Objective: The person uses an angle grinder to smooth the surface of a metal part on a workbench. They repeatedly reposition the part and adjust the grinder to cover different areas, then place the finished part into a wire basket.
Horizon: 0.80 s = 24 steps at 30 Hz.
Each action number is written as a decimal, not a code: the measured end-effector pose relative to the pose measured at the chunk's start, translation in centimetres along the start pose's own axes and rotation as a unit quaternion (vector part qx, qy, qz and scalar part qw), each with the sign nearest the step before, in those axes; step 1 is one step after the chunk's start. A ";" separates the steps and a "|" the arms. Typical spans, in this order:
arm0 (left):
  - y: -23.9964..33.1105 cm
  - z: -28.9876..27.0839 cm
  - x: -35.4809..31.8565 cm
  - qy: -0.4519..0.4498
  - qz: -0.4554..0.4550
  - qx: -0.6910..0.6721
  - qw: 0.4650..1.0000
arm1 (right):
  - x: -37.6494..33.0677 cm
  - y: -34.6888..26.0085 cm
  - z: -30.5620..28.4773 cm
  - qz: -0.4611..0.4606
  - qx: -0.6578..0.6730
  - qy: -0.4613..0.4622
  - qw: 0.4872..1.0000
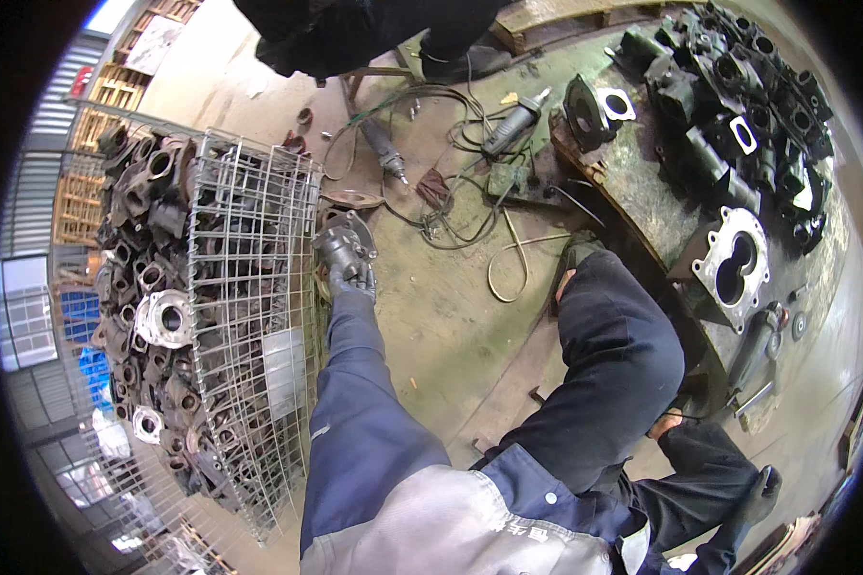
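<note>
My left arm reaches forward, and my gloved left hand (pixel 357 281) is closed on the near end of a grey metal casting (pixel 345 244) with a flange. The casting is beside the wire mesh basket (pixel 244 230). Far to the lower right, my right hand (pixel 765 485) in a dark glove is beside my bent knee; its fingers are too dark to make out. Inside the basket are many rough castings (pixel 144 259), among them a paler flanged one (pixel 166 318).
A worktable (pixel 642 192) on the right bears piled black castings (pixel 738 105), an upright flanged housing (pixel 734 270) and a power tool (pixel 758 343). Two grinders (pixel 518 125) and tangled cables (pixel 451 230) lie on the floor. Another person in dark clothing (pixel 355 34) is at the top.
</note>
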State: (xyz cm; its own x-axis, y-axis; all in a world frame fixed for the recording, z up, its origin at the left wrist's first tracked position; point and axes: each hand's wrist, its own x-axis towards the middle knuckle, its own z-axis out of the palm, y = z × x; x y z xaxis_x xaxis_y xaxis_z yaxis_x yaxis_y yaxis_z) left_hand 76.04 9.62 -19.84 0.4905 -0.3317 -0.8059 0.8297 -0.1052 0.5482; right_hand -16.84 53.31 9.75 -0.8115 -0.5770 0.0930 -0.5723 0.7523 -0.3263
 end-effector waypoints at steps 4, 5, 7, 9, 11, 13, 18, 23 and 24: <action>-0.3 0.3 2.6 0.035 -0.010 -0.094 0.995 | 0.4 0.0 0.0 0.003 0.000 -0.012 1.000; -0.5 0.1 3.3 0.040 -0.002 -0.118 0.992 | 0.4 0.2 -0.1 0.014 0.000 -0.017 1.000; -0.5 -0.6 4.5 0.015 0.014 -0.112 0.993 | 0.6 0.6 0.0 0.015 0.015 -0.025 0.999; 0.1 -1.7 5.1 -0.034 0.007 -0.119 0.992 | 0.8 0.8 0.0 0.028 0.015 -0.030 0.999; 0.5 -3.1 4.2 -0.069 0.056 -0.074 0.993 | 0.7 0.3 0.0 0.026 0.001 -0.032 0.999; 0.6 -4.2 1.1 -0.028 0.086 0.017 0.996 | 0.5 -0.8 0.1 0.031 -0.034 -0.019 0.999; -5.9 -6.0 -13.5 -0.193 0.032 0.105 0.975 | -0.5 -5.3 -0.1 -0.001 0.043 -0.013 0.999; -8.2 -3.1 -24.7 -0.220 -0.124 0.171 0.952 | 2.1 -9.2 0.1 -0.027 0.184 -0.103 0.977; -8.4 -2.4 -26.5 -0.259 -0.149 0.151 0.942 | 2.6 -10.4 0.4 -0.033 0.211 -0.137 0.967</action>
State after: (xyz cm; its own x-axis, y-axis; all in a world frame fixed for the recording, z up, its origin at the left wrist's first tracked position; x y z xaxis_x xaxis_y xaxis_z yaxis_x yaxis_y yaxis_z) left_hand 56.76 21.52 -3.64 -0.0133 -0.6499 -0.7599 0.7586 -0.5016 0.4158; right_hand -13.01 43.86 13.02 -0.6792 -0.7261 -0.1071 -0.4767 0.5474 -0.6878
